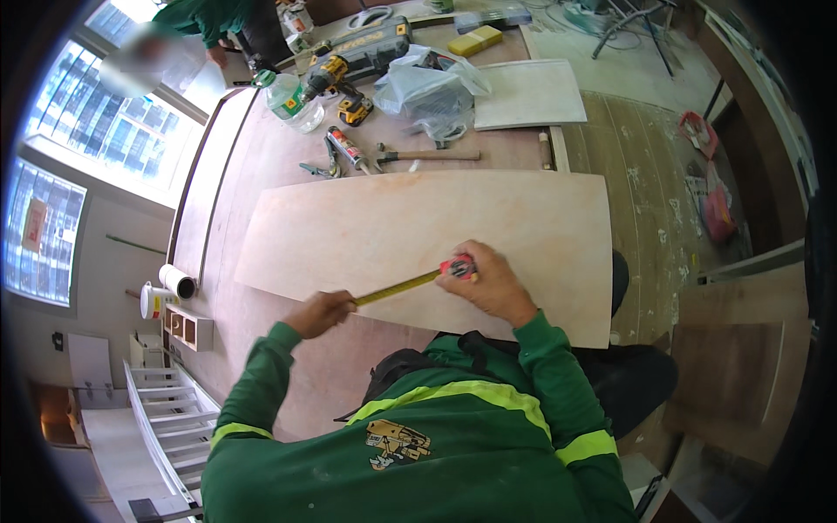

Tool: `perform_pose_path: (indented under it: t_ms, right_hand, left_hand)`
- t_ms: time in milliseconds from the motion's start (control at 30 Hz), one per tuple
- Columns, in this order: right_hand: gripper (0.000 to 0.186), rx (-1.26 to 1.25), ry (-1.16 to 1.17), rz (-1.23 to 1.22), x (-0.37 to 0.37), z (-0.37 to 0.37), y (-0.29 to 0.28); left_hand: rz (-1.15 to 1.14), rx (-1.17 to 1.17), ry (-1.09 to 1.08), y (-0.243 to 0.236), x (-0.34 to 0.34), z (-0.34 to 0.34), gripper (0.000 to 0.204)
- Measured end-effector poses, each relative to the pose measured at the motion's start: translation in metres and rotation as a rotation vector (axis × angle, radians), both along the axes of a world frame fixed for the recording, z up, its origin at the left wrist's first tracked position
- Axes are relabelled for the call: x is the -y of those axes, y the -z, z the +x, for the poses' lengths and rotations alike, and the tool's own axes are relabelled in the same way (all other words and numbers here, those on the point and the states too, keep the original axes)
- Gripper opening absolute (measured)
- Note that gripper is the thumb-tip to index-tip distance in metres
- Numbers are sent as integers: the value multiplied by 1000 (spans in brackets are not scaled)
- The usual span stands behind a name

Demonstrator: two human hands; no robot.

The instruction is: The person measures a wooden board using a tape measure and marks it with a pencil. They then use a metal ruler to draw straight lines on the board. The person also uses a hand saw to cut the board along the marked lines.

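Observation:
A red-cased tape measure is gripped in my right hand. Its yellow blade stretches out to the left, and my left hand pinches the free end with closed fingers. Both hands are over the near part of a pale plywood sheet, the left one by its near edge. Whether the blade touches the wood I cannot tell. The sheet lies across a broad reddish-brown board surface in front of me.
Beyond the sheet lie a hammer, a caulking gun, a cordless drill, a plastic bottle, a plastic bag and a white panel. A ladder is at left. Another person bends at far left.

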State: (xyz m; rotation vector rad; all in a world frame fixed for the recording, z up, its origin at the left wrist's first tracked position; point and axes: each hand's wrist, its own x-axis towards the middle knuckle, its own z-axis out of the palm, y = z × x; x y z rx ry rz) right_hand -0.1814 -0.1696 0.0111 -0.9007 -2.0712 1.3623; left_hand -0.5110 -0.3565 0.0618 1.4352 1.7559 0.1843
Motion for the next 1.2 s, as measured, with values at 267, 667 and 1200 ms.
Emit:
perform_pose_path:
  t_ms: [267, 667, 1200]
  right_hand:
    - [57, 12, -180, -159, 65, 5, 6]
    - [45, -48, -394, -182, 59, 65, -25]
    - [71, -986, 836, -452, 43, 303, 15]
  left_hand:
    - [-221, 891, -256, 71, -15, 86, 70]
    - [-481, 767, -177, 52, -2, 45, 69]
    - [-856, 295, -17, 96, -82, 92, 49]
